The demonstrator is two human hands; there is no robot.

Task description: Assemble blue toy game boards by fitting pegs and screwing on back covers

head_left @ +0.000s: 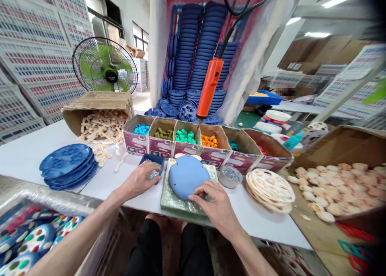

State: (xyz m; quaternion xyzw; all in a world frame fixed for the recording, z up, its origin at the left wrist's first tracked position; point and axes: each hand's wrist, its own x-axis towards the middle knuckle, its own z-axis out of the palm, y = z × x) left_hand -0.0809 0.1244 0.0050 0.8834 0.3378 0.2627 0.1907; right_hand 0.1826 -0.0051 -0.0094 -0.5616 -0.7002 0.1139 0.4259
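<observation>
At the centre of the white table [241, 203], a round blue plastic disc [188, 177] lies on a green, film-wrapped block [171, 201]; take its middle as the clock's centre. The right hand [215, 201] reaches in from five o'clock, fingers curled, thumb and index fingertips close together at the disc's rim; whether they pinch the rim or something small cannot be told. At nine o'clock the left hand [141, 180] has its bent fingers in a dark blue tray [161, 163] of small metal screws [153, 174]; whether it grips any is unclear.

Just beside the block, at three o'clock, sits a clear round tub [230, 183] of metal pieces. Farther out at three to four o'clock is a stack of cream plates [271, 187], with a carton [362, 147] of cream pieces beyond. Well apart at nine o'clock is a stack of dark blue plates [68, 161]; at ten, an open box [96, 101] holds cream curved parts [104, 125].

From eleven to two o'clock runs a row of cardboard bins [187, 149] with small coloured parts. An orange electric screwdriver [209, 89] hangs upright, slightly tilted, toward one o'clock.
</observation>
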